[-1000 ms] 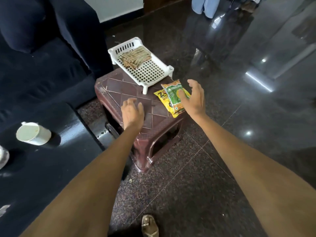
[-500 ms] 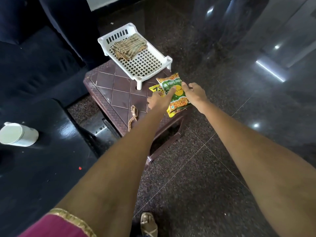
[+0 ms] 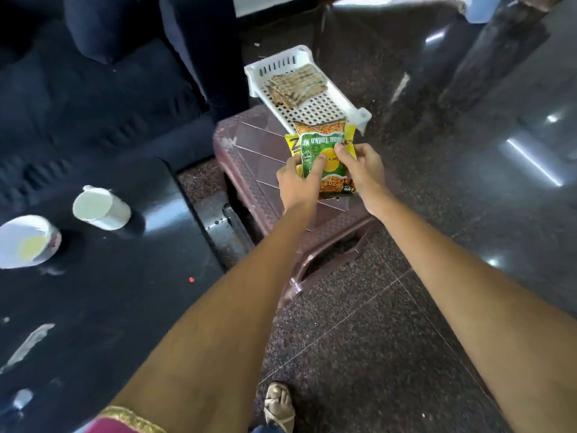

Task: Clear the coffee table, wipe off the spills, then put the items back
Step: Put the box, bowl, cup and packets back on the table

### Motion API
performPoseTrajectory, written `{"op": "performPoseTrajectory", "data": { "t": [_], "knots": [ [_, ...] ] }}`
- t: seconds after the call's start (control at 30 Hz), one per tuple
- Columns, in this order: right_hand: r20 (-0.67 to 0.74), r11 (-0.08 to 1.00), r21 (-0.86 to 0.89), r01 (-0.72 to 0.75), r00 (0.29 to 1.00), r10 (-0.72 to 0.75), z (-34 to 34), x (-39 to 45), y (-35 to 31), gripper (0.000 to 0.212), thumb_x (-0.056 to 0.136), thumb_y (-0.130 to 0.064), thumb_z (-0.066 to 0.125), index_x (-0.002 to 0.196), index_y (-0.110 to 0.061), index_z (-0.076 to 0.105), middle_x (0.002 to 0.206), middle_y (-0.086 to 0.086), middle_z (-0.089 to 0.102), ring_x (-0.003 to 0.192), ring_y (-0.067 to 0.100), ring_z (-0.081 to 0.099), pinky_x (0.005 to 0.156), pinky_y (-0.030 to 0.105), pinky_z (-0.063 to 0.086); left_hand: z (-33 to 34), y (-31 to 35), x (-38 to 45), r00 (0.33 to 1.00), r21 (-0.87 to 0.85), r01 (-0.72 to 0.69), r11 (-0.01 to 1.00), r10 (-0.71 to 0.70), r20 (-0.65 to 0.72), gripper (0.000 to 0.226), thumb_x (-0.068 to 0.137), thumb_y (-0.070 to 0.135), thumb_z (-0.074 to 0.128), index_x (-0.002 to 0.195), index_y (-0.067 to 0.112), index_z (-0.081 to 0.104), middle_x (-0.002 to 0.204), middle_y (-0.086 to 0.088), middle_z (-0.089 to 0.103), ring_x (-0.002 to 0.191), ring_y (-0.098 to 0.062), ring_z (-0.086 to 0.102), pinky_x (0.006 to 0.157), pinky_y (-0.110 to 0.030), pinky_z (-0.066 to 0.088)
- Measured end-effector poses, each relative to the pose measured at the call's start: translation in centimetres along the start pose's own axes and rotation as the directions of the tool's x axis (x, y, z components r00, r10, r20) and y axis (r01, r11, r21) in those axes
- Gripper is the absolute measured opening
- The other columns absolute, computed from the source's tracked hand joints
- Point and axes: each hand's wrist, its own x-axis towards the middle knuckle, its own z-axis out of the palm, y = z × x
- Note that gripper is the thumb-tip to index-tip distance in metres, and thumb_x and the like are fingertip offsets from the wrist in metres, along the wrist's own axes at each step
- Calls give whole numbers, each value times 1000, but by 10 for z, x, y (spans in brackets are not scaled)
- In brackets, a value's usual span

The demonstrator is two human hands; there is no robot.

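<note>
Two snack packets are held together in the middle of the frame, just above the brown plastic stool (image 3: 249,151). The green packet (image 3: 323,157) lies in front, with a yellow packet (image 3: 350,134) behind it showing at the upper corners and along the left edge. The left hand (image 3: 298,182) grips the pair from the left, its fingers (image 3: 318,164) curled over the green front. The right hand (image 3: 363,171) grips from the right, its fingers clamped on the packets' upper right part, with a thumb pressed on the green face. Both forearms reach in from the bottom of the frame.

On the far end of the stool, above the packets in the picture, sits a white perforated tray (image 3: 337,110). A folded striped cloth (image 3: 298,84) lies in its upper part.

At the left of the frame stretches the black glossy worktop (image 3: 109,307), the coffee table. A white cup (image 3: 101,209) lies tipped on its side there, and a second white cup (image 3: 26,240), with yellow inside, lies at the left edge. Pale smears (image 3: 29,342) and a small red speck (image 3: 191,279) mark the worktop's surface.

A dark sofa (image 3: 78,89) fills the upper left. A sandalled foot (image 3: 278,404) stands on the speckled floor (image 3: 359,354) at the bottom centre.
</note>
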Motion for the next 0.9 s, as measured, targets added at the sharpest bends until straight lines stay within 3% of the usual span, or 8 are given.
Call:
{"op": "performPoseTrajectory", "data": {
  "t": [0.1,0.23,0.3,0.4,0.53,0.7,0.8,0.9],
  "knots": [
    [36,996,-14,83,996,-83,56,-19,-23,18,86,-38,64,83,-22,56,87,-2,66,80,11,63,70,23,50,-54,0,-2,997,-80,-7,997,1,-81,59,79,48,64,126,15,51,131,-5,44,109,-19,50,96,-30,40],
    [109,977,-151,152,985,-137,151,-66,-35,24,94,-40,50,86,-18,54,83,-4,60,80,12,56,72,26,40,-154,-26,-8,984,-132,36,991,-58,-170,72,60,65,63,116,21,57,124,-7,57,111,-20,57,103,-40,44],
    [177,974,-156,161,975,-133,196,-96,-34,22,95,-35,49,89,-15,56,83,-3,60,81,14,56,74,29,43,-205,-48,-19,972,-139,71,988,-100,-210,77,60,67,62,121,19,55,126,-5,56,115,-20,56,104,-41,42],
    [296,968,-197,155,951,-92,265,-151,-29,24,93,-35,50,99,-14,58,97,4,65,91,21,61,80,35,49,-285,-82,-45,953,-149,116,982,-152,-261,60,66,61,64,113,24,59,123,-3,58,111,-17,58,102,-39,44],
    [438,972,-209,108,899,-6,348,-233,-16,22,90,-41,51,99,-23,59,106,7,65,99,22,61,88,44,50,-388,-132,-86,925,-179,136,974,-189,-330,23,81,37,68,94,20,59,87,8,65,78,-5,61,79,-25,48],
    [582,943,-296,154,811,50,429,-320,-10,17,93,-22,51,101,-13,63,94,4,65,92,23,62,82,38,51,-492,-189,-133,860,-245,258,934,-338,-383,55,66,56,67,106,19,63,106,-2,69,101,-22,65,87,-42,54],
    [647,912,-348,216,759,67,476,-363,-6,19,93,-20,51,105,-13,65,95,3,65,94,22,60,82,36,49,-547,-218,-153,834,-287,274,918,-376,-404,32,68,49,67,89,25,64,94,1,70,93,-21,67,90,-42,53],
    [706,903,-364,229,701,107,519,-403,2,17,93,-16,50,102,-12,64,98,4,66,89,19,59,71,29,42,-597,-247,-172,807,-324,275,905,-401,-435,16,75,39,71,82,27,61,87,4,68,90,-21,67,86,-38,54]
  ]
}}
